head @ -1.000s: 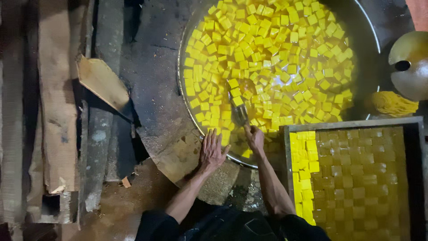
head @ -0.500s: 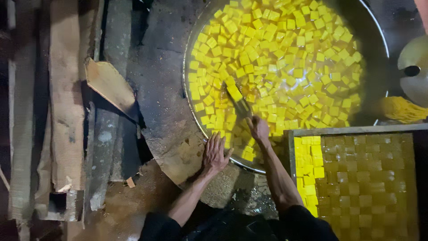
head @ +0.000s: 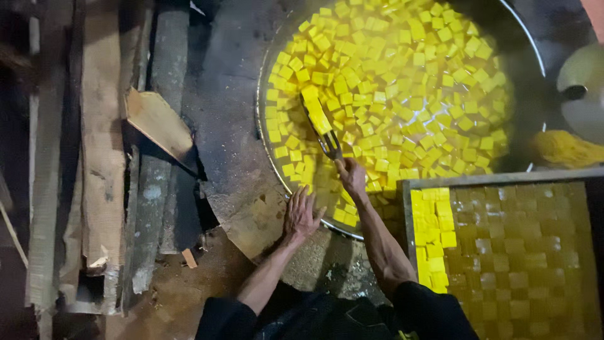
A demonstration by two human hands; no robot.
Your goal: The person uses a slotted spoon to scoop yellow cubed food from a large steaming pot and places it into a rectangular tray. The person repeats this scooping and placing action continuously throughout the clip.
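My right hand [head: 351, 176] has its grip closed around the handle of a long flat metal spatula [head: 322, 129], which reaches out over the near part of a wide round metal pan [head: 267, 151] full of small bright yellow cubes [head: 402, 82] floating in yellow liquid. A row of the cubes lies along the spatula's blade, which points toward the pan's far left side. My left hand [head: 301, 214] holds nothing: its grip is open, fingers spread, palm pressed flat on the dark stone ledge [head: 233, 126] just outside the pan's near left rim (the fingertips nearly touch the rim).

At the pan's near right edge sits a rectangular wooden tray [head: 408, 208] lined with a grid of cut cubes; those along its left side are bright yellow, the rest look darker and brownish in the shadow. Beyond the tray's far right corner, a yellow crumpled cloth [head: 563, 148] lies against the pan's right rim, and a pale rounded lid [head: 582, 82] stands past it. To the left of the ledge, rough wooden planks [head: 100, 157] run side by side, with a loose wedge-shaped wood offcut [head: 157, 123] resting on them.
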